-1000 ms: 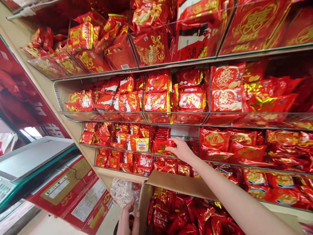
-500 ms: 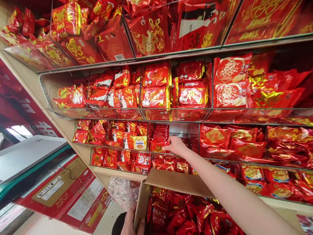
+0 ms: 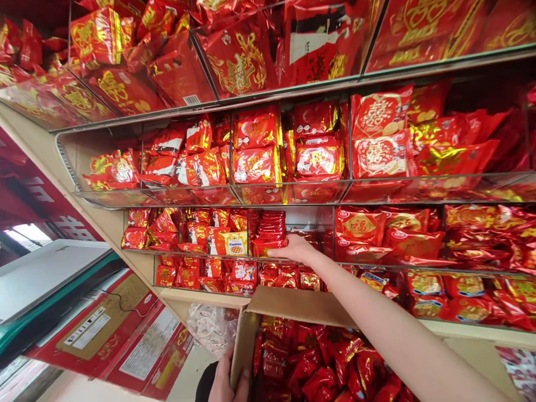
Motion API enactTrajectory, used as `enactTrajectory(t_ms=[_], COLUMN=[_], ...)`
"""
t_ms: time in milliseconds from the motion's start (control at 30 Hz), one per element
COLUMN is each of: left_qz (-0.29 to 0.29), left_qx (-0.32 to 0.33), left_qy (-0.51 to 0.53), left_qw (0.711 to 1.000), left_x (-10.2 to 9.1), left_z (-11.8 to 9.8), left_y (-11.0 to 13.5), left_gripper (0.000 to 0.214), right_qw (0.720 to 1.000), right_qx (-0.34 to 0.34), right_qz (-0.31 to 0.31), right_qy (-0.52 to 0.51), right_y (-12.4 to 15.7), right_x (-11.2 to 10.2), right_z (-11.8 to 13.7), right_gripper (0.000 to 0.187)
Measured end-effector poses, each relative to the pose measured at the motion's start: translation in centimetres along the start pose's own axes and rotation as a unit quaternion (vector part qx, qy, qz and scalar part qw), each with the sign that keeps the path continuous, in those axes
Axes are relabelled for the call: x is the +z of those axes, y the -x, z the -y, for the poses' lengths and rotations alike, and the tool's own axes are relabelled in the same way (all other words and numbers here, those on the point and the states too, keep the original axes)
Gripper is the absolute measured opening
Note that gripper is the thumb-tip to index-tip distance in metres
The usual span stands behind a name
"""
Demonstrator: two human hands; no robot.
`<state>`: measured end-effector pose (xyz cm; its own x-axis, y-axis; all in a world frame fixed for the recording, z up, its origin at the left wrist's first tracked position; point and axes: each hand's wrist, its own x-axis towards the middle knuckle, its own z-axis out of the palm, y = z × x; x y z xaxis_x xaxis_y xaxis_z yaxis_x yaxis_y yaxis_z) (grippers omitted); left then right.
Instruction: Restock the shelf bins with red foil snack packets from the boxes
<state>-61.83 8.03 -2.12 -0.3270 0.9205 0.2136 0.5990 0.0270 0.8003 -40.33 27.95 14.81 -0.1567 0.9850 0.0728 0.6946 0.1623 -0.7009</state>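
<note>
My right hand (image 3: 294,249) reaches into a clear shelf bin and is closed on a red snack packet (image 3: 268,246), pressing it against a stack of like packets (image 3: 271,225). My left hand (image 3: 228,379) grips the left wall of an open cardboard box (image 3: 293,304) at the bottom of the view. The box is full of red foil packets (image 3: 318,363). A clear plastic bag (image 3: 209,329) hangs just left of the box.
Tiers of clear acrylic bins (image 3: 288,192) hold red and gold snack packs across the whole wall. A yellow Cookies pack (image 3: 235,243) sits left of the stack. Red cartons (image 3: 125,340) lie at lower left beside a grey counter (image 3: 46,279).
My right hand has pushed the packet left and deeper into the bin, up against the stack. My left hand has moved from the plastic bag to grip the box wall.
</note>
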Motion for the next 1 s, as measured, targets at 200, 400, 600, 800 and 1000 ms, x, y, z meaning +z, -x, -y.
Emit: enactTrajectory(t_ms=[200,400,600,800,1000], left_qz=[0.076,0.052,0.052,0.087,0.061], left_qx=[-0.018,-0.009,-0.018,-0.015,0.029], left_qy=[-0.036,-0.017,-0.020,-0.042,-0.037], left_qw=[0.996,0.998,0.998,0.995,0.997], left_x=[-0.9,-0.4,-0.7,-1.0,-0.4], left_z=[0.2,0.8,-0.3,-0.4,0.5], left_y=[-0.2,-0.5,-0.4,-0.9,-1.0], left_gripper=[0.038,0.039,0.035,0.045,0.052], right_qw=[0.998,0.999,0.992,0.936,0.964], right_qx=[0.004,-0.002,-0.017,-0.193,-0.257], right_qz=[-0.056,-0.029,-0.087,-0.270,-0.070], right_qy=[-0.027,-0.041,-0.090,-0.115,-0.004], right_y=[0.2,0.0,0.2,5.9,18.8], right_x=[-0.1,0.1,-0.3,-0.4,5.6], right_z=[-0.4,-0.1,0.4,0.8,-4.6], right_gripper=[0.041,0.037,0.043,0.021,0.013])
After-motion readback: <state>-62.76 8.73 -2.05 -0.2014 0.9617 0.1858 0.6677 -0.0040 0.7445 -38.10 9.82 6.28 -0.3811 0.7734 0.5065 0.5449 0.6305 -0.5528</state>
